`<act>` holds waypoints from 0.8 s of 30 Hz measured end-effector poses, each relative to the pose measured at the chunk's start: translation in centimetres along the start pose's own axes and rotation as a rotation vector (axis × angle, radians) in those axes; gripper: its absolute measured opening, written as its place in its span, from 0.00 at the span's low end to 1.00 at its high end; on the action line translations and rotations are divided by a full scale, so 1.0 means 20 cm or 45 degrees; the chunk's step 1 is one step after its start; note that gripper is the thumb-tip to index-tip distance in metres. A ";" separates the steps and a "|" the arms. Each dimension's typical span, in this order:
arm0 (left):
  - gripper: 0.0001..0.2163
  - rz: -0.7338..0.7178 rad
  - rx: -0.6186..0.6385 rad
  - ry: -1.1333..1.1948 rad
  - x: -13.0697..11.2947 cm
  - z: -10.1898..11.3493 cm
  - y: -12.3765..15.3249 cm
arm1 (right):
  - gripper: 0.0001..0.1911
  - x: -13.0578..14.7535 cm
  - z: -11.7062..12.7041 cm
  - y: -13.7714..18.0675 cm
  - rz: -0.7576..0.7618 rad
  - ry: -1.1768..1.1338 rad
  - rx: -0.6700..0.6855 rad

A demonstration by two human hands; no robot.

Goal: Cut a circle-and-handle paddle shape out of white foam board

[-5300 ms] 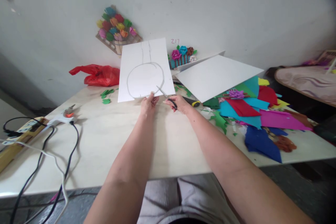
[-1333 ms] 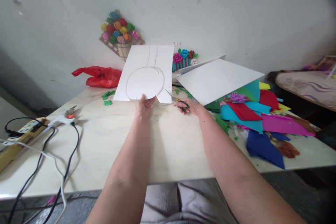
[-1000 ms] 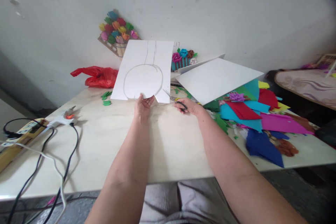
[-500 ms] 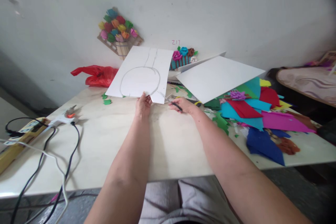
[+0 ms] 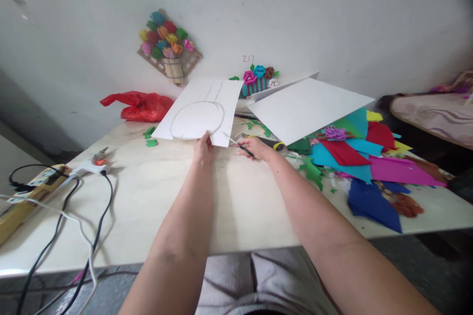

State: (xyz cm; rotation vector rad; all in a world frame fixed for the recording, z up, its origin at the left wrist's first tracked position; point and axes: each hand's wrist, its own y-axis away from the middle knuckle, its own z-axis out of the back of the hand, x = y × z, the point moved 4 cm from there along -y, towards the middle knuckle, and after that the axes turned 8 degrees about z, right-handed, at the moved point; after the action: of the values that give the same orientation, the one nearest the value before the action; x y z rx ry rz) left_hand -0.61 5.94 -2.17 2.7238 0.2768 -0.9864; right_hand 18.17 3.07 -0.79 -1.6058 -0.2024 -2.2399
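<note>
A white sheet of card (image 5: 197, 118) carries a pencilled round outline with two lines rising from its top. My left hand (image 5: 203, 148) pinches the sheet's near edge, thumb on top, and keeps it tilted over the table. Dark-handled scissors (image 5: 246, 150) are in my right hand (image 5: 257, 149), fingers closed round the handles. Their thin blade points left at the sheet's lower right corner. Whether the blades are cutting the card, I cannot tell. Just beyond my right hand lies a yellow-and-black tool (image 5: 275, 145), partly hidden.
Another white board (image 5: 310, 108) leans at right, beside piled coloured paper (image 5: 358, 157). A red plastic bag (image 5: 144, 108) sits at back left. Left are a glue gun (image 5: 90, 165), power strip (image 5: 37, 187) and trailing cables. Flower crafts (image 5: 166, 42) hang on the wall.
The far edge of the card has dipped, so the sheet lies flatter. My left hand has shifted slightly right along its near edge. The scissors remain in my right hand.
</note>
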 end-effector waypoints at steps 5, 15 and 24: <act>0.05 0.004 -0.002 -0.025 0.02 0.00 0.00 | 0.12 0.00 0.00 0.00 0.013 -0.019 0.066; 0.06 0.037 0.045 -0.035 0.02 0.01 -0.01 | 0.20 0.04 0.01 0.05 -0.021 -0.084 0.139; 0.08 0.059 0.060 -0.058 0.03 -0.02 0.03 | 0.22 0.07 0.01 0.05 -0.004 -0.070 0.193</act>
State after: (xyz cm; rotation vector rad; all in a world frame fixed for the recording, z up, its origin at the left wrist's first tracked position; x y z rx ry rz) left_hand 0.20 5.52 -2.15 2.7322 0.1840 -1.0540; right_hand 18.32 1.88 0.54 -1.5884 -0.3805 -2.1288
